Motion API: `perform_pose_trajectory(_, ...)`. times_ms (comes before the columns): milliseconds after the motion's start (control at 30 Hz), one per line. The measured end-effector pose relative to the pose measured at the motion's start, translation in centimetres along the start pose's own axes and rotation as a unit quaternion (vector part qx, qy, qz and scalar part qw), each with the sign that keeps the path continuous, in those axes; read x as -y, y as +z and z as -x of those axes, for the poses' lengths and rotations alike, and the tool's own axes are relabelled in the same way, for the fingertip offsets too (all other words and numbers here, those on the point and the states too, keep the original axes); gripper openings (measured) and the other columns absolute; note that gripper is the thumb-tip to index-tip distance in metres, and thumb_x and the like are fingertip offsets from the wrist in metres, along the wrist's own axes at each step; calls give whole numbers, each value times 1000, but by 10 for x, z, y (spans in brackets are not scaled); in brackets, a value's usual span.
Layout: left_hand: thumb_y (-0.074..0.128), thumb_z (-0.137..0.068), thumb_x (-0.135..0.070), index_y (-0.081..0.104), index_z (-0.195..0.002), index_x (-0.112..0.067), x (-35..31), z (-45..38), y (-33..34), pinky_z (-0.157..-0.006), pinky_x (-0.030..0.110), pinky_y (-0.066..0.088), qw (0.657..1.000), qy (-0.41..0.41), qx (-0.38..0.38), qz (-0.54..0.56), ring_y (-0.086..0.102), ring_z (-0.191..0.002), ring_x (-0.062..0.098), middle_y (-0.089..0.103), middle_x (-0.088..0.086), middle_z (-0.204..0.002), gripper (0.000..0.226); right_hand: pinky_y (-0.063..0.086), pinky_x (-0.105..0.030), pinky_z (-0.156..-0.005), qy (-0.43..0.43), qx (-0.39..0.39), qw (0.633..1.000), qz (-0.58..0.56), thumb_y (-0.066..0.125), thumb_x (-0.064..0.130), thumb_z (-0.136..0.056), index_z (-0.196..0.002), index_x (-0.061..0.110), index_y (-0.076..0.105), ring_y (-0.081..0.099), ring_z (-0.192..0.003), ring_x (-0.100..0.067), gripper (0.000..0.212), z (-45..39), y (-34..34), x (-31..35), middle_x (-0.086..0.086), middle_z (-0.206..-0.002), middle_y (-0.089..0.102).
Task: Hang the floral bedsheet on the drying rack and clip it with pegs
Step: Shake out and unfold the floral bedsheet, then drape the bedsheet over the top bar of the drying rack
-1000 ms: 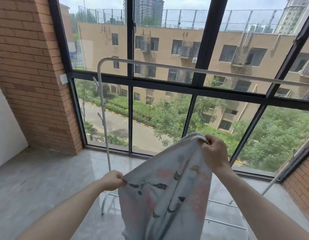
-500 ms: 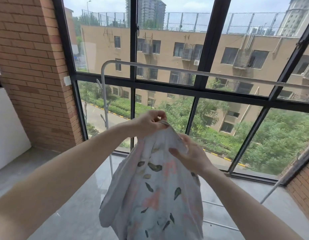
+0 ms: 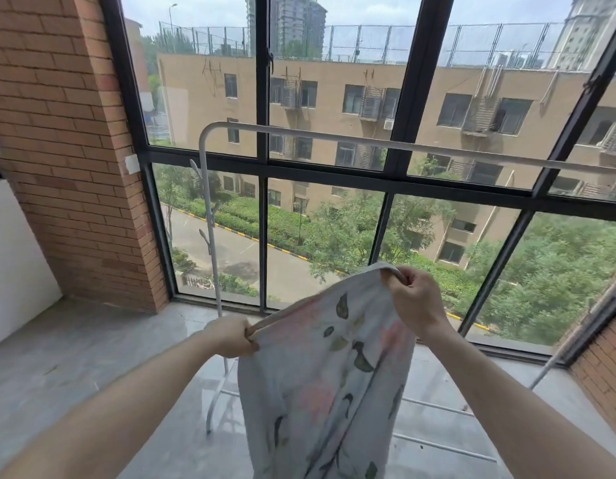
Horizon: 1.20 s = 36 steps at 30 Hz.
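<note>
Both hands are holding the floral bedsheet point(image 3: 320, 385) up in front of the drying rack point(image 3: 368, 144). The left hand point(image 3: 230, 335) is clenching the sheet's top edge at its lower left, fingers curled tight around the hem. The right hand point(image 3: 417, 302) is pinching the same edge higher up and to the right, so the hem is running on a slant between the two fists. The rest of the sheet is hanging down in folds between the forearms — pale cloth with dark leaves and faded pink blooms. It is not touching the rack's white top bar, which is crossing well above the hands, in front of the window point(image 3: 334, 178). The rack's left upright is standing on the grey floor point(image 3: 75, 357) just beyond the left hand.
</note>
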<state>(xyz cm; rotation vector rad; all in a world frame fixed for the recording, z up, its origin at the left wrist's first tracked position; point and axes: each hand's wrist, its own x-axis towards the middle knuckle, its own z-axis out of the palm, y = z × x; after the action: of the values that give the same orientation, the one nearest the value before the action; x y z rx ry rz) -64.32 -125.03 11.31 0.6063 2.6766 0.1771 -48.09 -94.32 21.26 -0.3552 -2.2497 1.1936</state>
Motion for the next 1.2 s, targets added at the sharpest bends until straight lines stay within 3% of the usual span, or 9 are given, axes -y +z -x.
perform_pose_trajectory(167,77,-79,-63,64,-73,-21,40,-7,-64,-63,32,48,969,-44,-192,150,64,-76,20,69,0,-84,44,22,-29,-52,46,-21,997,50,64,32,-101,-56,16,42,31,-46,-16,52,6,-35,-25,13,-42,35)
perform_pose_trajectory(267,79,-76,-65,45,-63,-17,50,5,-110,-57,32,35,943,-36,-283,170,53,-67,21,55,-3,-69,60,22,-30,-54,73,-27,995,67,64,33,-101,-55,20,37,31,-47,-18,55,9,-49,-34,13,-41,33)
perform_pose_trajectory(367,71,-89,-56,49,-71,-20,44,14,-135,-55,30,32,945,-15,-307,115,55,-70,20,57,-5,-73,46,21,-29,-50,77,-33,994,75,65,33,-101,-58,18,41,31,-46,-16,51,11,-58,-38,7,-45,35)
perform_pose_trajectory(500,56,-102,-45,59,-107,-31,26,10,-140,-66,34,47,951,9,-303,56,65,-89,20,69,-1,-105,15,23,-27,-48,75,-32,995,60,63,34,-101,-60,16,46,30,-42,-15,48,7,-58,-36,4,-45,37)
perform_pose_trajectory(600,51,-103,-38,70,-109,-35,23,4,-131,-81,38,50,963,-21,-269,-12,64,-104,28,69,1,-123,20,26,-30,-52,58,-25,996,60,65,31,-101,-57,18,49,33,-44,-17,49,6,-57,-36,9,-44,39)
perform_pose_trajectory(800,49,-105,-29,69,-123,-25,19,-5,-127,-71,29,46,944,-58,-308,103,61,-94,21,68,2,-131,27,29,-27,-44,25,0,993,113,59,19,-102,-76,13,71,40,-42,-13,29,2,-54,-33,-9,-54,57)
perform_pose_trajectory(967,53,-105,-32,68,-124,-22,-1,-10,-160,-56,31,57,897,-59,-352,262,74,-68,18,72,1,-122,26,33,-30,-48,46,4,979,199,56,20,-102,-75,21,67,55,-54,-17,29,-15,-62,-31,4,-60,63)
perform_pose_trajectory(1067,53,-106,-23,67,-106,-26,-22,-7,-192,-48,22,57,838,-28,-374,396,74,-56,16,75,0,-101,14,38,-34,-51,47,-3,985,168,54,23,-104,-80,20,70,61,-58,-23,29,-31,-68,-25,0,-65,67)
perform_pose_trajectory(1200,55,-99,-19,70,-87,-20,-44,-6,-245,-70,30,62,740,-1,-422,524,73,-76,25,74,4,-83,19,46,-36,-51,-14,-42,994,102,55,31,-106,-80,17,70,64,-57,-30,33,-67,-78,8,-6,-65,69)
